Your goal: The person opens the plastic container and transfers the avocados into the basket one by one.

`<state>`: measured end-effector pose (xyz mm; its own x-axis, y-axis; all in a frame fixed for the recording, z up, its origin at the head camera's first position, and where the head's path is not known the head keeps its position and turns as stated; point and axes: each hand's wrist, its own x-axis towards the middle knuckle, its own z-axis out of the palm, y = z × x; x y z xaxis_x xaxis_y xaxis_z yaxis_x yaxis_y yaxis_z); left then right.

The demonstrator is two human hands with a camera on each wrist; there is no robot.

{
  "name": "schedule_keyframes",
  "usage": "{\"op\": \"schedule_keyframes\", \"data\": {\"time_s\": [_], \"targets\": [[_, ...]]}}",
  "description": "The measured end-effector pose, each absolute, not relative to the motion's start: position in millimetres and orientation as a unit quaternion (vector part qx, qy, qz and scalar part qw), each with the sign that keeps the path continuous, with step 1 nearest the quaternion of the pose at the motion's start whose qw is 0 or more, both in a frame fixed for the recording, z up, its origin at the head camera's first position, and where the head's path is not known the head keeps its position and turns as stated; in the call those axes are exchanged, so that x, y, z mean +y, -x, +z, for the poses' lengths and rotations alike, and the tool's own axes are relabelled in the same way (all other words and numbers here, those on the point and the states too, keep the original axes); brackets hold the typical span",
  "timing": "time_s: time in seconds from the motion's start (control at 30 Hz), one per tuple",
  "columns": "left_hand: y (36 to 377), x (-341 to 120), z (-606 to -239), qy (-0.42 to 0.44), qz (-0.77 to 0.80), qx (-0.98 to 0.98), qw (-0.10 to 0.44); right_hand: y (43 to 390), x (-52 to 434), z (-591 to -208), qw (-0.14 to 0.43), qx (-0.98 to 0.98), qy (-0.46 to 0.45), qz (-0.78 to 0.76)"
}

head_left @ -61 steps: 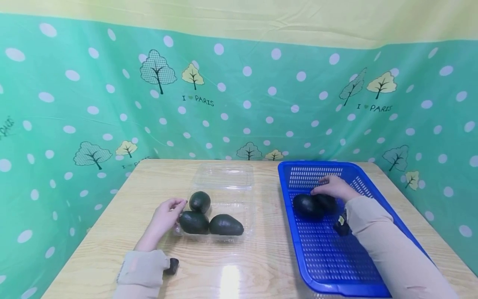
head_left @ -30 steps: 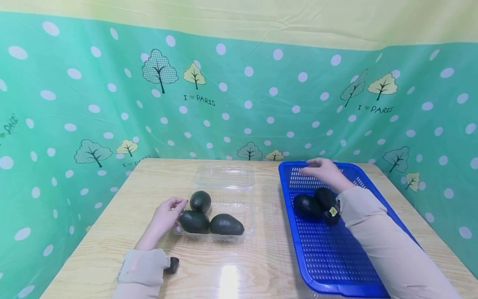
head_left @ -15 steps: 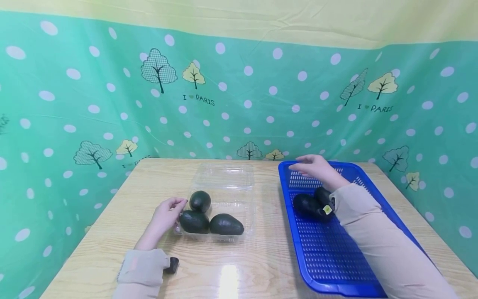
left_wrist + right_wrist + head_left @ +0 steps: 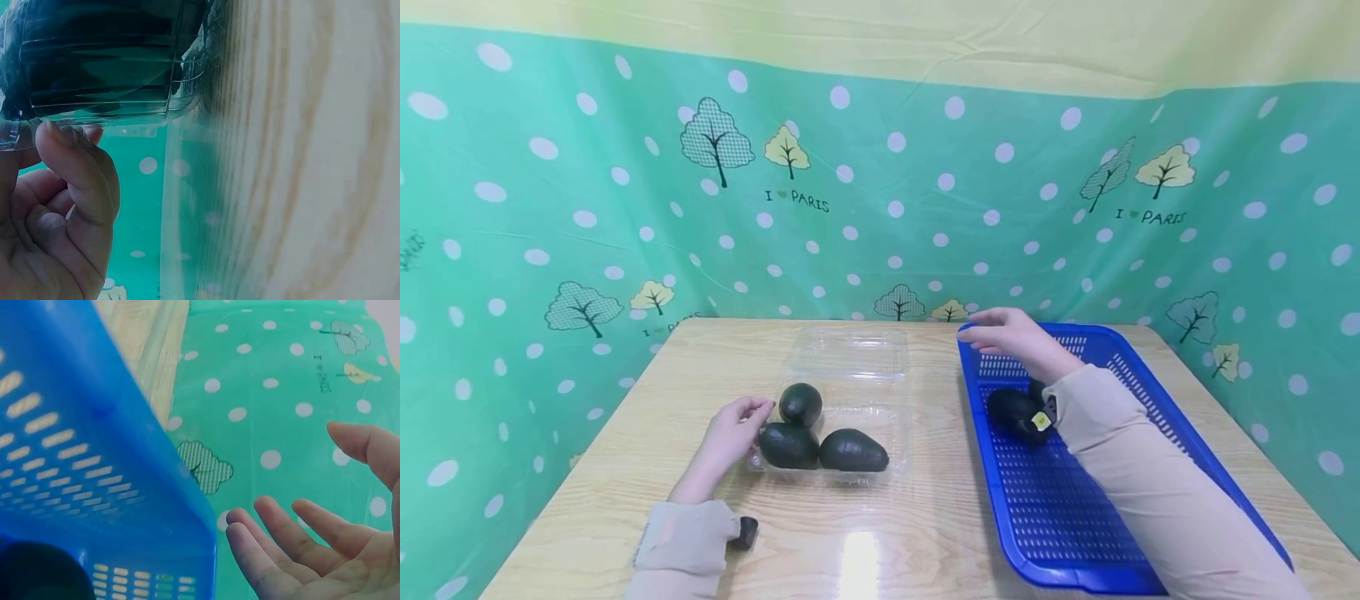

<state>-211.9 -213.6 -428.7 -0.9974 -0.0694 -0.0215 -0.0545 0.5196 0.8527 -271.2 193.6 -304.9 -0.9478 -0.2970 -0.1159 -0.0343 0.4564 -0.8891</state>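
Observation:
My left hand [image 4: 730, 433] pinches the left edge of a clear plastic clamshell box [image 4: 898, 433], thumb and fingers at its rim in the left wrist view. Inside the box lie three dark green avocados: one behind [image 4: 801, 404], one at front left [image 4: 788, 446] and one at front right [image 4: 853, 451]. My right hand [image 4: 1018, 340] hovers over the far left corner of a blue plastic basket [image 4: 1000, 500], fingers spread and holding nothing in the right wrist view. Dark avocados [image 4: 1011, 412] sit in the basket below that wrist, partly hidden by the sleeve and wrist camera.
The box's clear lid [image 4: 850, 354] lies folded back on the wooden table [image 4: 715, 358]. Bare table separates box and basket. Behind the table hangs a green dotted curtain [image 4: 895, 242] printed with trees.
From the avocados in the basket, my right hand has lifted away with nothing in it and moved left to the basket's far left corner. The left hand and box have stayed still.

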Motion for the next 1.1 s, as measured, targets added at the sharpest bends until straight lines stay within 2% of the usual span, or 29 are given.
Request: {"op": "schedule_keyframes", "data": {"time_s": [1.1], "targets": [[211.0,-213.4,-427.7,-0.035,-0.472,-0.881,0.010,263.2,120.1,-310.3,0.199,0.820,0.131,-0.521]]}}
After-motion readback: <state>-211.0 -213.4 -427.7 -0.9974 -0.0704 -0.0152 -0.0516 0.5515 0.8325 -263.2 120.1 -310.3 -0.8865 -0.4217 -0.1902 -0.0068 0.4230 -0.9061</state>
